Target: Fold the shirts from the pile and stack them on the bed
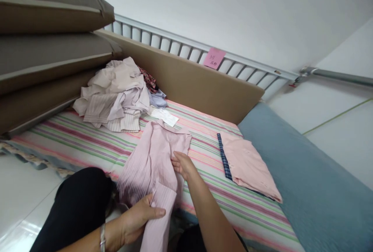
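A pale pink ribbed shirt (159, 149) lies partly spread on the striped sheet, its collar toward the far side. One long strip of it, which looks like a sleeve, hangs toward me over the near edge. My left hand (142, 215) grips that strip, thumb on top and fingers underneath. My right hand (182, 164) rests against the shirt's right side near the collar, its fingers extended and partly hidden by the fabric. Right of it lies a folded peach garment (252, 162) on top of a navy plaid cloth (223, 157).
A heap of loose pale clothes (119, 89) lies at the back left, beside stacked brown cushions (55, 52). The striped sheet (96, 137) ends at a brown board (186, 77) below a white railing. On the right is a blue surface (294, 162).
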A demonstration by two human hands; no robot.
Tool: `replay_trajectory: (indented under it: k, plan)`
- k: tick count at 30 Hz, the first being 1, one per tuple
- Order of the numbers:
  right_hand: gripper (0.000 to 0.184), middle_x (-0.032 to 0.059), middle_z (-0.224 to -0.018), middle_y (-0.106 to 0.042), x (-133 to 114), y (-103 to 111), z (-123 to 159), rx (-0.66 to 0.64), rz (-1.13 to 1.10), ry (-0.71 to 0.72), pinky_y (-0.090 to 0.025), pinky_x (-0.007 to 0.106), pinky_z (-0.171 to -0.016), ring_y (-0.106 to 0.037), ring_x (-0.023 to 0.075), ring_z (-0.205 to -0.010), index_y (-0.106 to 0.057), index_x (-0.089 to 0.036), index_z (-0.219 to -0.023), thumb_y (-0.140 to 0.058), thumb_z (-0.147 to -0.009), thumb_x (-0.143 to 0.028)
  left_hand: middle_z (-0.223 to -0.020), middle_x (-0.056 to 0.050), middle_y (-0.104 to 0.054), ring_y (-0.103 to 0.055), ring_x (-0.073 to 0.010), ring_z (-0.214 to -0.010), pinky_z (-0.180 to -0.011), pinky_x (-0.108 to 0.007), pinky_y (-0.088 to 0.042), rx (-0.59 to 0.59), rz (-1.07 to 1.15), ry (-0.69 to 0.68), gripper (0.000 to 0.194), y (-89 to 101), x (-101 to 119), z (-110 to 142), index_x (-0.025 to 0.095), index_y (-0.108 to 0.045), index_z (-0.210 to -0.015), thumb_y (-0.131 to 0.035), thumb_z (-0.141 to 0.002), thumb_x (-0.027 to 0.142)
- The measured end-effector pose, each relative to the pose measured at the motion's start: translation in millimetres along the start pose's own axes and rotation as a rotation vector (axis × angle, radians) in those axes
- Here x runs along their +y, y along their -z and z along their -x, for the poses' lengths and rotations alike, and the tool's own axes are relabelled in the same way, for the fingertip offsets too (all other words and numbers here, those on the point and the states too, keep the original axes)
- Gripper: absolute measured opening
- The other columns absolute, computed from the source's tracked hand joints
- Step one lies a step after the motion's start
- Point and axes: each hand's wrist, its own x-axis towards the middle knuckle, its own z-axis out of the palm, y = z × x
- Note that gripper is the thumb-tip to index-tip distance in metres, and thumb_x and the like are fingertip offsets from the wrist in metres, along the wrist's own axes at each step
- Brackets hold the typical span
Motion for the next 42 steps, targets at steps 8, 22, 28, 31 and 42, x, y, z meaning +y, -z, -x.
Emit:
replay_trajectory:
  k: [8, 22, 28, 31, 42]
  plan:
    - [0.055, -0.006, -0.058, -0.053, -25.7, -8.8, -31.7, 0.16, 0.196, 0.34, -0.037, 0.025, -0.053, -0.048, 0.0121, -0.052, -0.059, -0.017, -0.111, -0.067, -0.057, -0.025, -0.083, -0.006, -0.068, -0.063, -0.0188, -0.075, -0.073, -0.03, -0.046, -0.142, 0.059, 0.01, 0.042, -4.1, 3.8, 2.1, 0.016, -0.067, -0.096, -0.082, -0.057, 0.022]
    - [0.056, -0.0018, -0.069, -0.062, 13.2, 42.3, -47.8, 0.411, 0.474, 0.529, -0.041, 0.028, -0.065, -0.056, 0.0171, -0.065, -0.065, -0.018, -0.108, -0.043, -0.056, -0.017, -0.086, -0.01, -0.07, -0.065, -0.0237, -0.079, -0.081, -0.036, -0.048, -0.091, -0.004, 0.12, 0.039, 27.5, -29.9, -22.2, 0.014, -0.07, -0.091, -0.082, -0.056, 0.023]
    - [0.047, 0.001, -0.078, -0.065, 14.9, 43.8, -35.3, 0.457, 0.445, 0.523, -0.043, 0.03, -0.075, -0.057, 0.0179, -0.073, -0.066, -0.021, -0.102, -0.05, -0.058, -0.018, -0.089, -0.012, -0.07, -0.065, -0.0229, -0.082, -0.086, -0.035, -0.046, -0.075, -0.047, 0.148, 0.043, 45.1, -25.2, -26.2, 0.011, -0.07, -0.093, -0.083, -0.054, 0.023]
    - [0.045, 0.0048, -0.096, -0.067, 32.5, 56.6, -7.7, 0.458, 0.399, 0.528, -0.045, 0.031, -0.077, -0.06, 0.0186, -0.082, -0.062, -0.021, -0.11, -0.052, -0.066, -0.028, -0.088, -0.011, -0.07, -0.065, -0.0193, -0.076, -0.079, -0.031, -0.047, -0.013, -0.076, 0.172, 0.045, 62.4, -35.2, -32.4, 0.01, -0.069, -0.093, -0.084, -0.053, 0.024]
    - [0.043, -0.0008, -0.064, -0.064, 208.1, 87.6, 69.8, 0.175, 0.191, -0.084, -0.044, 0.034, -0.061, -0.057, 0.0171, -0.055, -0.068, -0.021, -0.082, -0.072, -0.039, -0.012, -0.069, -0.001, -0.066, -0.057, -0.0151, -0.068, -0.072, -0.029, -0.042, 0.22, -0.404, -0.001, 0.039, 93.6, -58.3, -55.3, 0.012, -0.068, -0.077, -0.082, -0.049, 0.035]
